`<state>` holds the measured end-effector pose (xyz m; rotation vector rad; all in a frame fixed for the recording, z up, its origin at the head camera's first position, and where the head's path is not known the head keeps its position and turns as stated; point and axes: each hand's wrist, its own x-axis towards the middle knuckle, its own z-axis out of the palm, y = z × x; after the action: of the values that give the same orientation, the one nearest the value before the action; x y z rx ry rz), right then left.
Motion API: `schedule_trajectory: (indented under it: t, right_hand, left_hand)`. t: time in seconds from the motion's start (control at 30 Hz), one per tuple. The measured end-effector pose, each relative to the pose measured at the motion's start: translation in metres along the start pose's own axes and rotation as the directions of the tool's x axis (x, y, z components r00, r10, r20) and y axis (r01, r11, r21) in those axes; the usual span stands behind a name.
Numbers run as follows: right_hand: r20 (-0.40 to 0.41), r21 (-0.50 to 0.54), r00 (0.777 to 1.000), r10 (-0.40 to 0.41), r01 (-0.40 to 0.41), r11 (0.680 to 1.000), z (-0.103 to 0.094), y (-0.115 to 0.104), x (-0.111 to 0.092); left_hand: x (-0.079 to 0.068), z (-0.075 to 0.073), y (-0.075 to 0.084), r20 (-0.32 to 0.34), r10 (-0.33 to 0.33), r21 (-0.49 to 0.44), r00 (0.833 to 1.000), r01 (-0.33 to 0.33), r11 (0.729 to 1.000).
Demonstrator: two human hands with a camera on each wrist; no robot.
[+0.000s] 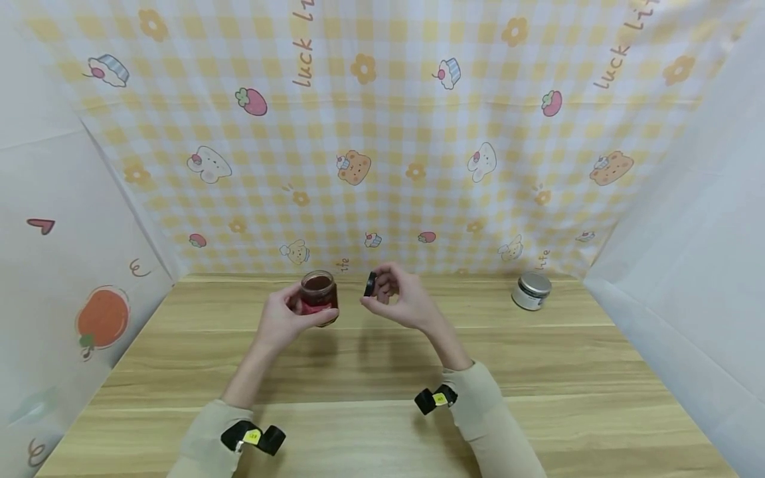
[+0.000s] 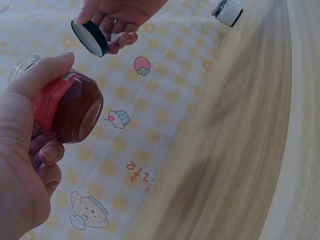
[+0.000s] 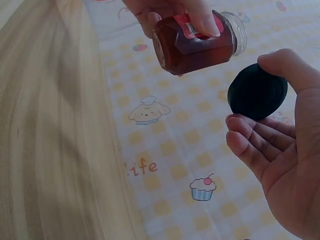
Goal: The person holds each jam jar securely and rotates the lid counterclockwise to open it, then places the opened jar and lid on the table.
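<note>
My left hand (image 1: 285, 317) grips a faceted glass jar (image 1: 319, 292) of dark reddish-brown contents with a red label. Its mouth is uncovered and faces up in the head view, with the jar held above the table. To the right of it, my right hand (image 1: 402, 299) pinches a round black lid (image 1: 370, 284) by its edge between thumb and fingers. The lid is on edge, a short gap from the jar. In the left wrist view the pale inner side of the lid (image 2: 90, 38) shows; the right wrist view shows its dark outer face (image 3: 257, 92).
A small jar with a silver lid (image 1: 531, 291) stands at the back right of the wooden table (image 1: 358, 431). A yellow checked cloth (image 1: 382, 133) with cartoon prints hangs behind the table's back edge. White sheets (image 1: 687, 265) flank the table on both sides.
</note>
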<state>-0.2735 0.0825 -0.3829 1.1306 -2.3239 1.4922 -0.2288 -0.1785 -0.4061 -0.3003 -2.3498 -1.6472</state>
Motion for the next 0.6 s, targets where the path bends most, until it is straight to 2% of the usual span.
schedule_trajectory:
  t: [0.33,0.6]
  right_hand:
    - [0.078,0.056,0.991,0.105,-0.109,0.992,0.017,0.008,0.008]
    - [0.099,0.055,0.975,0.198,-0.204,0.977,0.032,0.017,0.016]
  left_hand:
    - [0.0,-0.009,-0.008,-0.034,-0.03,0.053,0.999,0.032,0.998]
    - [0.0,-0.016,-0.014,-0.052,-0.062,0.071,0.997,0.065,0.995]
